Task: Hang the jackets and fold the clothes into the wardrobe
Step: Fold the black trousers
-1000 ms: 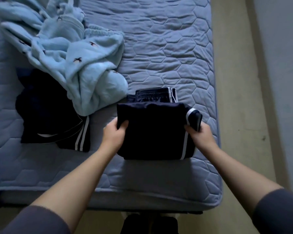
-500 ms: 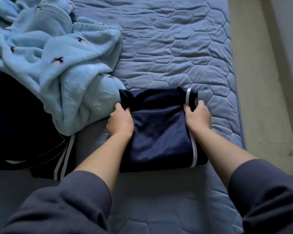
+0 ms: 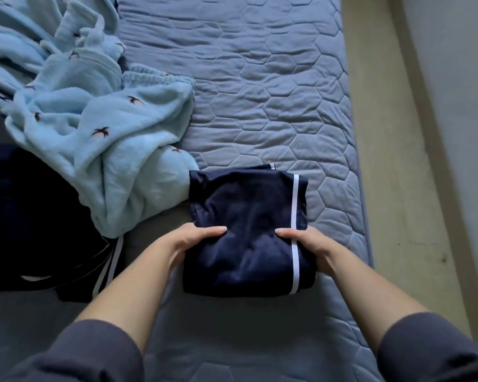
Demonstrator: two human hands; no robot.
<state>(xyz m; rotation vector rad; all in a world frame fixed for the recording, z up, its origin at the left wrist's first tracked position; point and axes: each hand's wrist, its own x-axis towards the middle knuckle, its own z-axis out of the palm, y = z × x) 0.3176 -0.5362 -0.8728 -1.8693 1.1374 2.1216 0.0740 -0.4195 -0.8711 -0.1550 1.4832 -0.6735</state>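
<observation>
A folded navy garment (image 3: 246, 230) with a white side stripe lies on the quilted blue mattress (image 3: 260, 92). My left hand (image 3: 189, 241) grips its left edge, thumb on top and fingers tucked under the fabric. At the right edge, by the stripe, my right hand (image 3: 308, 245) holds the bundle the same way. A crumpled light-blue fleece garment (image 3: 94, 119) with small dark motifs lies to the left, touching the bundle's far left corner. Another dark garment with white stripes (image 3: 39, 230) lies partly under the fleece.
The mattress ends at its right edge (image 3: 366, 216), with a beige floor strip (image 3: 392, 161) and a grey wall beyond. Bare quilted surface stretches behind the bundle and toward me.
Both hands have slid from the bundle's far corners toward me along its sides, thumbs now on top at mid-length. The bundle looks flatter and squarer.
</observation>
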